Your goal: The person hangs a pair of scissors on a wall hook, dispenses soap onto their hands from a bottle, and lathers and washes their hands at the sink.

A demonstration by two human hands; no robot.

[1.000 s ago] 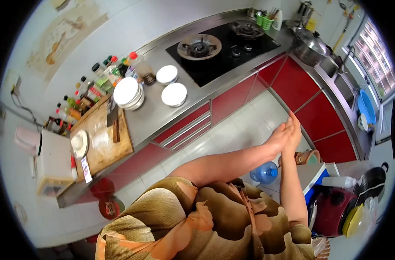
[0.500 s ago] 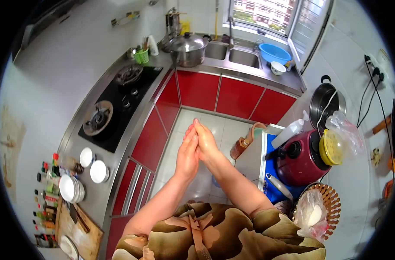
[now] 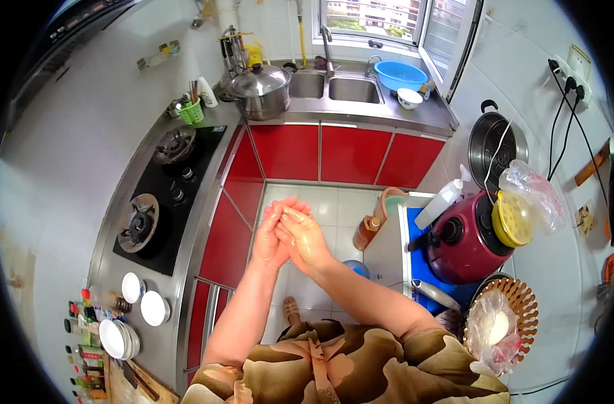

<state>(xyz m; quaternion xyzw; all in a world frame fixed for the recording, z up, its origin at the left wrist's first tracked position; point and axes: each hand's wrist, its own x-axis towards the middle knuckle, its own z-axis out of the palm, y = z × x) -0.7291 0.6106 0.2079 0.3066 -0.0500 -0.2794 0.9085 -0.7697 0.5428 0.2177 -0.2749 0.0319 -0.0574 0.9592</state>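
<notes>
In front of my body, over the floor, my left hand (image 3: 269,237) and my right hand (image 3: 307,241) touch each other, palm against palm. The left fingers reach up behind the right ones, and the right fingers lie slightly bent across the left hand. A small shiny spot shows on the back of the right hand, perhaps wetness. No object is visible between the hands, though the inner palms are hidden. Both forearms are bare, rising from a brown and cream patterned garment (image 3: 361,360).
Left counter: gas stove (image 3: 140,223), white bowls (image 3: 155,308), sauce bottles and a cutting board (image 3: 135,387). Ahead: a steel pot (image 3: 261,94), a double sink (image 3: 354,89) and a blue basin (image 3: 401,75). Right: a maroon appliance (image 3: 465,246), a woven basket (image 3: 526,316). On the floor: a brown bottle (image 3: 366,233).
My hands have shifted against each other, from flat palms with fingertips pointing forward to bent, overlapping fingers. The camera view has moved, and a sandalled foot now shows below.
</notes>
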